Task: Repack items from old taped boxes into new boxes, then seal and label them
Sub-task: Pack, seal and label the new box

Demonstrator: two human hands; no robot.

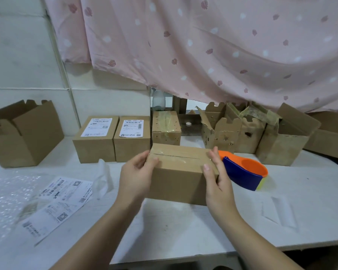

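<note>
Centre of frame: closed box (180,178), clear tape along its top seam, resting on the white table (304,191). Left hand (137,176) clasps its left end, thumb on top, fingers curled round the edge. Right hand (217,182) clasps the right end, thumb on the near face. Tape dispenser (244,174), orange and blue, just right of the box. Loose labels (62,199) lower left. Two labelled boxes (96,139) behind, left of centre.
</note>
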